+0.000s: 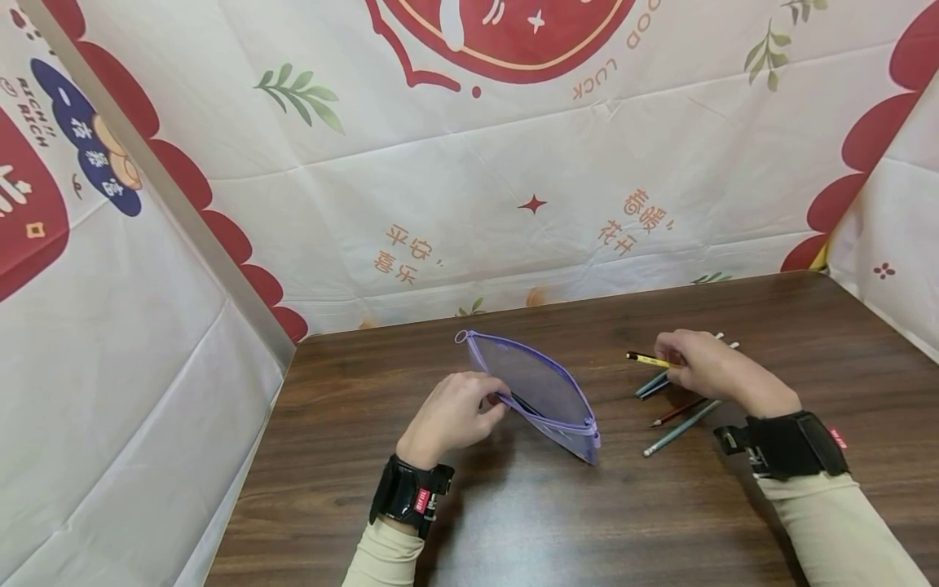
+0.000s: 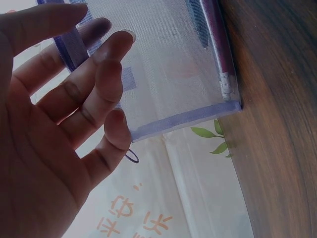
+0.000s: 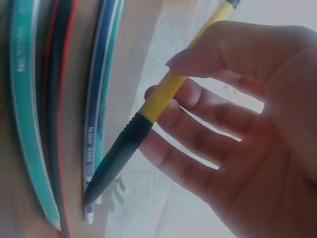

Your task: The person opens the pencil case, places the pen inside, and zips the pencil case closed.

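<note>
My left hand [image 1: 455, 412] pinches the near upper edge of a purple mesh zipper pouch [image 1: 539, 375], whose mouth gapes open. A dark red pencil [image 2: 222, 49] with a white end shows through the mesh in the left wrist view, beside a dark item I cannot make out. Between thumb and fingers, my right hand [image 1: 707, 371] holds a yellow pen [image 3: 163, 99] with a black ribbed grip, raised above several loose pencils. Those include a teal pencil [image 3: 25, 99], a black-and-red pencil [image 3: 60, 99] and a blue pencil [image 3: 96, 94].
Pouch and pencils are on a dark wood-grain table [image 1: 330, 489]. A white printed cloth [image 1: 469, 220] hangs behind the table's back edge, and another cloth panel [image 1: 132, 367] stands along the left side. A purple ring [image 1: 460, 336] sticks out from the pouch's far corner.
</note>
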`<state>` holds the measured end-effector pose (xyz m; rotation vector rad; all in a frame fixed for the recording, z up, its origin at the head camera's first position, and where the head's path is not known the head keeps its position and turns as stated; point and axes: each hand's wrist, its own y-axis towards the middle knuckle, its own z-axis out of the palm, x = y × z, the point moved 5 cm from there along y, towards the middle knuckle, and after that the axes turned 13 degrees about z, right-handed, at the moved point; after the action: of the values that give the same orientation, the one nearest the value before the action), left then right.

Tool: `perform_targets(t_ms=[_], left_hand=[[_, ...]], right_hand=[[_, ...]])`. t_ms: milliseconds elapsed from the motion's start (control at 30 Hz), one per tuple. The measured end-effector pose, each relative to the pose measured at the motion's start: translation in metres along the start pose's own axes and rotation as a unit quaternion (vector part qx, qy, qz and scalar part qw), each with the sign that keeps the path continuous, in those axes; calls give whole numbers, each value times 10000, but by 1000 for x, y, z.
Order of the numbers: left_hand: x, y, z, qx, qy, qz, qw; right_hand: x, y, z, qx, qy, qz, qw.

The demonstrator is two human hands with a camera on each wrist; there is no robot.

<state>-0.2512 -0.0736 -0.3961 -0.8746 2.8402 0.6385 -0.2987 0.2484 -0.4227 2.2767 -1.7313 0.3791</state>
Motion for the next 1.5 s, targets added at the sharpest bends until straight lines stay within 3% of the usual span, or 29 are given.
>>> perform_targets(t_ms=[400, 633, 1500], left_hand=[[0, 0, -1, 15, -28, -4, 10000], [0, -1, -1, 35, -56, -19, 10000], [-1, -3, -7, 17, -132, 24, 9999]], right_hand=[[23, -6, -18, -411, 403, -51, 9983], [36, -9, -27, -543, 374, -18, 9978], [40, -11, -27, -544, 412, 35, 9977]])
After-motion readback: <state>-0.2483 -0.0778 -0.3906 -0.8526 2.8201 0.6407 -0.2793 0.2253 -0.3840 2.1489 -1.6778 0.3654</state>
